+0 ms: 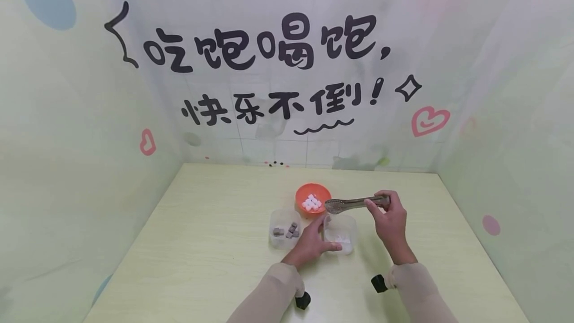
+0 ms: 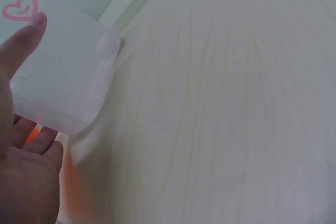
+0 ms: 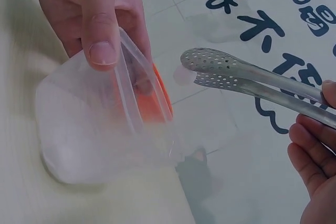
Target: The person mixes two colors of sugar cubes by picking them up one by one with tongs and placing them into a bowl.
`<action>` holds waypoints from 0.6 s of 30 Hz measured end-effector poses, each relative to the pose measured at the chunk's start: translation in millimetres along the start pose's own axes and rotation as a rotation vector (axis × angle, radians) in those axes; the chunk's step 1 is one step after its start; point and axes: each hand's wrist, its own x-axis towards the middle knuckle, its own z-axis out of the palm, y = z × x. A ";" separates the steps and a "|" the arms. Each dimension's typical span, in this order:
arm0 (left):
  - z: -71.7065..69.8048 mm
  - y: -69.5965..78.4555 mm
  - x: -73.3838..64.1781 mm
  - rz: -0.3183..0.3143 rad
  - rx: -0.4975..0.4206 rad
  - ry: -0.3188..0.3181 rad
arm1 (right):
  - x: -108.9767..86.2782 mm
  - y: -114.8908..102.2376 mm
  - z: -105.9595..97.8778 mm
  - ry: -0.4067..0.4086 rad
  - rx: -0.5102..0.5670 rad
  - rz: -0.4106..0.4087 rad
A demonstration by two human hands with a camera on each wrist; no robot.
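Observation:
My left hand (image 1: 314,241) grips the side of a translucent plastic container (image 1: 348,224), thumb and fingers on it. In the left wrist view, the thumb and fingertips lie around this container (image 2: 68,72). My right hand (image 1: 392,219) holds metal tongs (image 1: 354,204) level, their tips pointing left above the container's far edge. The tongs' perforated tips (image 3: 212,59) are slightly apart, and nothing shows between them in the right wrist view. Just beyond the left hand sits an orange bowl (image 1: 312,188) with several white cubes (image 1: 311,203) in it.
Left of the left hand stands a second translucent container (image 1: 274,243) with several grey-brown cubes (image 1: 292,231). All stand on a pale wood-grain table (image 1: 202,243). A printed backdrop (image 1: 287,148) rises behind the table and along both sides.

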 end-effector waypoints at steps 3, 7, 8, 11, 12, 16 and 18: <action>0.6 -0.5 0.6 0.001 -0.009 -0.005 | 2.5 -0.7 4.6 0.002 0.007 0.011; -0.5 -1.2 0.8 -0.011 -0.004 -0.003 | 5.2 -0.4 11.8 0.005 0.011 0.017; -0.6 -1.2 0.9 -0.014 -0.003 -0.002 | 5.8 -0.4 13.5 0.007 0.009 0.019; -0.9 -1.0 1.0 -0.020 0.003 0.005 | 7.8 -0.1 17.4 0.023 0.018 0.021; -1.0 -0.2 1.1 -0.021 0.005 0.006 | 8.3 0.1 18.5 0.030 0.019 0.022; -1.1 0.9 1.5 -0.028 0.009 0.006 | 10.1 0.5 22.0 0.060 0.041 0.028; -1.3 0.8 2.1 -0.032 0.014 0.006 | 10.8 0.9 23.8 0.068 0.051 0.029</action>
